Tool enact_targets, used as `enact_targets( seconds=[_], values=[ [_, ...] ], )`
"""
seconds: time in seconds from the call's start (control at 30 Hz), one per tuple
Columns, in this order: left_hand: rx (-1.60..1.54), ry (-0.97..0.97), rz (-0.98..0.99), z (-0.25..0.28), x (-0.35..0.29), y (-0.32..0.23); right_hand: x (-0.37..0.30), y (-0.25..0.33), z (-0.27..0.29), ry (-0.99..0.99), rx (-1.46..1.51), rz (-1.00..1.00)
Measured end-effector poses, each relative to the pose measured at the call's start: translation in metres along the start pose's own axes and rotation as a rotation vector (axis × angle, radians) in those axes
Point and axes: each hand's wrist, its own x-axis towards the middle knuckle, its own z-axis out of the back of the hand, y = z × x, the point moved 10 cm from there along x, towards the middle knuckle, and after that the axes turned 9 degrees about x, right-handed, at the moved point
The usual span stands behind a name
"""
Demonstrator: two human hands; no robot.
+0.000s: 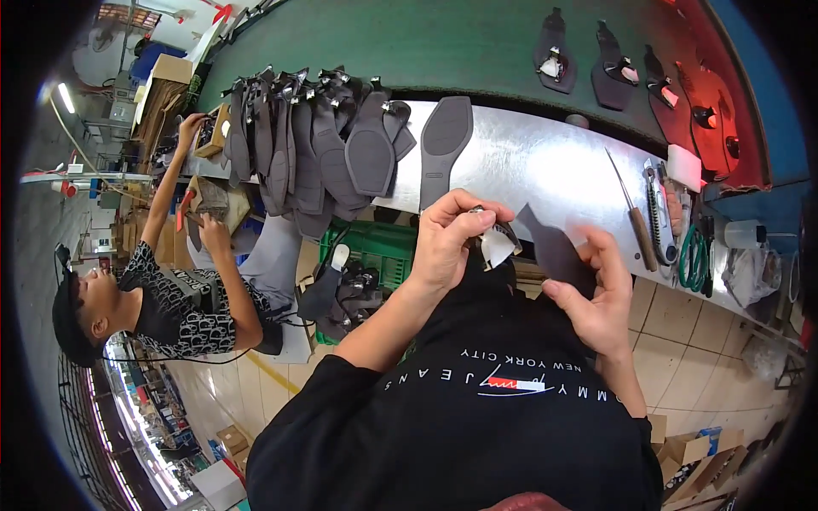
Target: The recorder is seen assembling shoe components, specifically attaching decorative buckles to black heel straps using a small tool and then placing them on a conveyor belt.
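My left hand [452, 243] is closed, its thumb and fingers pinching a dark, shiny sandal strap [475, 213] with a white stuffing piece [498, 249] in it. Beside it, a dark, flat shoe sole [558, 251] lies between the thumb and curved fingers of my right hand [601, 298]; those fingertips are slightly blurred. Whether strap and sole are joined, I cannot tell. A single grey sandal sole [447, 136] rests on the metal bench edge [503, 140] beyond my left hand. Left of that sole, several dark sandals [315, 145] lie heaped over the edge.
Several stuffed sandals lie on the green surface [460, 51], including one sandal [555, 64] at far right. An awl [635, 217], a cutter [658, 213] and green-handled scissors [694, 260] lie at right. A green crate [392, 247] holds sandals below. A co-worker [183, 298] works at left.
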Motion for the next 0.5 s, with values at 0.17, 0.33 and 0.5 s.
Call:
enact_targets(
  seconds=[0.17, 0.33, 0.5],
  values=[
    [-0.041, 0.085, 0.079, -0.005, 0.004, 0.007, -0.002, 0.008, -0.005, 0.055, -0.131, 0.174],
    [0.050, 0.272, 0.086, -0.029, -0.001, 0.004, -0.006, 0.011, -0.001, 0.024, -0.117, 0.226],
    [0.033, 0.252, 0.083, -0.026, -0.003, 0.009, -0.007, 0.012, 0.000, 0.020, -0.111, 0.248]
  ],
)
